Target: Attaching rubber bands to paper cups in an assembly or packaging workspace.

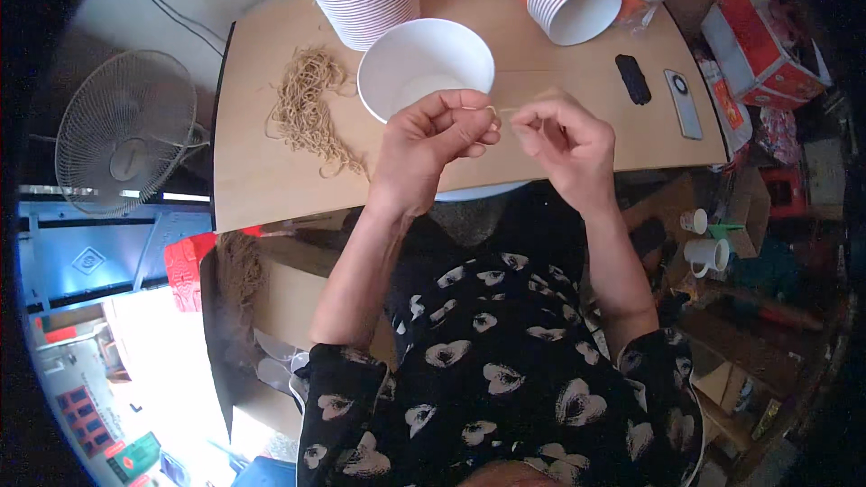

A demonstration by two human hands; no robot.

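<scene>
Above the front part of the table, my left hand (439, 131) is closed, thumb against fingers, pinching a thin tan cord (505, 110). A short bit of the cord shows in the gap between my hands. My right hand (566, 140), slightly blurred, is closed in a pinch at the cord's other side; its fingertips partly hide the grip. Just behind my left hand stands a white paper bucket (426, 59), its open mouth toward me. Left of the bucket lies a loose heap of tan cords (307, 99), trailing toward the front edge.
Nested orange-and-white paper buckets (361, 0) stand at the back; another stack (564, 0) lies on its side. A phone (683, 104) and a dark oblong item (633, 79) rest on the table (577, 63) at right. A fan (126, 133) stands left, a red-and-white box (762, 45) right.
</scene>
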